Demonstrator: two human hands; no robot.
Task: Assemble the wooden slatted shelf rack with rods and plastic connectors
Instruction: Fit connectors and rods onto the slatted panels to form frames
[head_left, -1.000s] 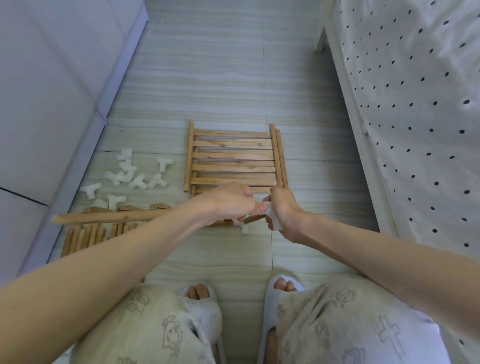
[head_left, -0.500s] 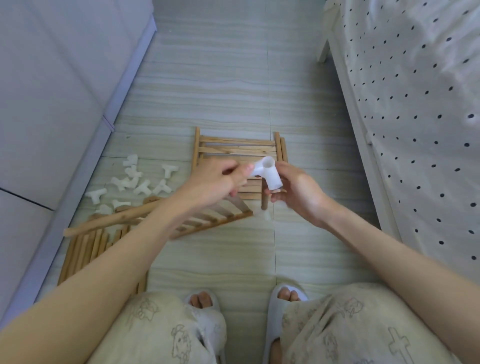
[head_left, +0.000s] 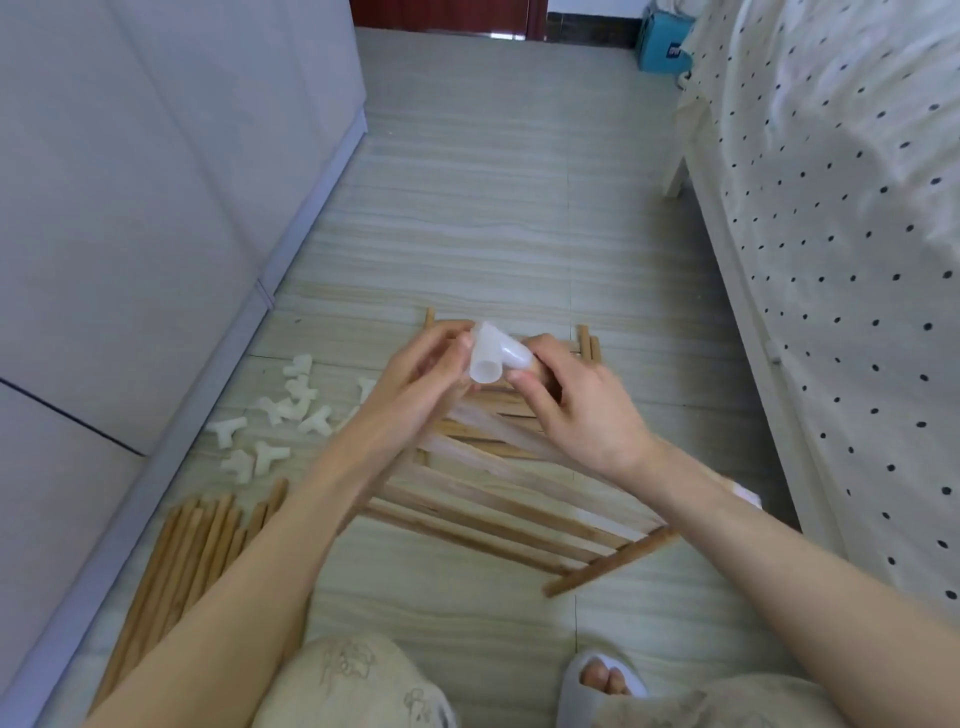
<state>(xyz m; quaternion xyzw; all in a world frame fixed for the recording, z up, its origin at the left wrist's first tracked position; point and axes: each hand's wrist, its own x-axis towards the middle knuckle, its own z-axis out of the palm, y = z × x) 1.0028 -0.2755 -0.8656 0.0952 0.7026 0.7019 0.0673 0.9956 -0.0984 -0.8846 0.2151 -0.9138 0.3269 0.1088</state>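
A white plastic connector (head_left: 493, 356) is up in front of me, between both hands. My right hand (head_left: 576, 410) pinches it with thumb and fingers. My left hand (head_left: 426, 379) curls round the top corner of a wooden slatted panel (head_left: 509, 499), its fingertips touching the connector's left end. The panel hangs tilted above the floor, its lower rail (head_left: 613, 564) pointing right. The joint between the connector and the panel is hidden by my fingers. A second slatted panel (head_left: 587, 340) lies flat on the floor behind my hands.
Several loose white connectors (head_left: 291, 410) are scattered on the floor at the left. A bundle of wooden rods (head_left: 192, 551) lies along the grey cabinet (head_left: 130, 234). A bed with a dotted sheet (head_left: 841, 260) bounds the right side. My slippered foot (head_left: 602, 680) is below.
The panel has been lifted and swung so that its lower end now points right. Both hands have risen with the connector, and the view has tilted up along the floor.
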